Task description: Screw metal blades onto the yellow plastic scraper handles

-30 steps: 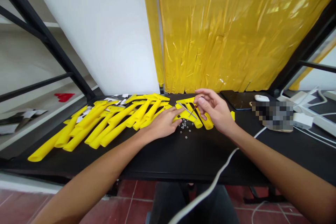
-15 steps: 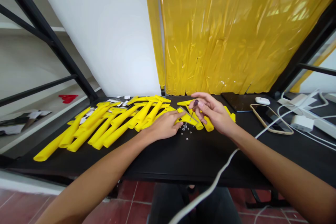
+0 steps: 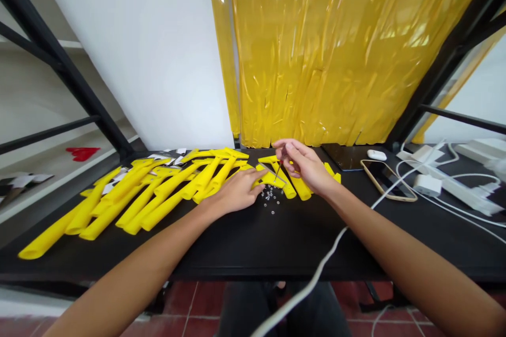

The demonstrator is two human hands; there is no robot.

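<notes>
My right hand [image 3: 302, 164] grips a small screwdriver [image 3: 278, 169] by its handle. Its thin shaft points down at a yellow plastic part [image 3: 273, 178], which has a narrow metal strip [image 3: 275, 174] on it. My left hand [image 3: 240, 189] holds that part's left end, index finger on top and thumb lower. The screwdriver's tip is too small to see clearly. Small nuts and screws [image 3: 269, 196] lie loose on the black table just right of my left thumb. Another yellow part [image 3: 301, 187] lies under and beside my right hand.
Several yellow handle-shaped parts [image 3: 134, 197] are piled on the left of the black table [image 3: 237, 245]. At right are a phone [image 3: 389, 180], a dark tablet [image 3: 342, 157], a white case [image 3: 377, 155], a charger [image 3: 427, 185] and a power strip [image 3: 466, 189]. A white cable [image 3: 332, 250] crosses the front.
The camera view has shifted, so the table's things appear slightly further left. My right hand has tilted a little over the screwdriver; my left hand stays at the same yellow part.
</notes>
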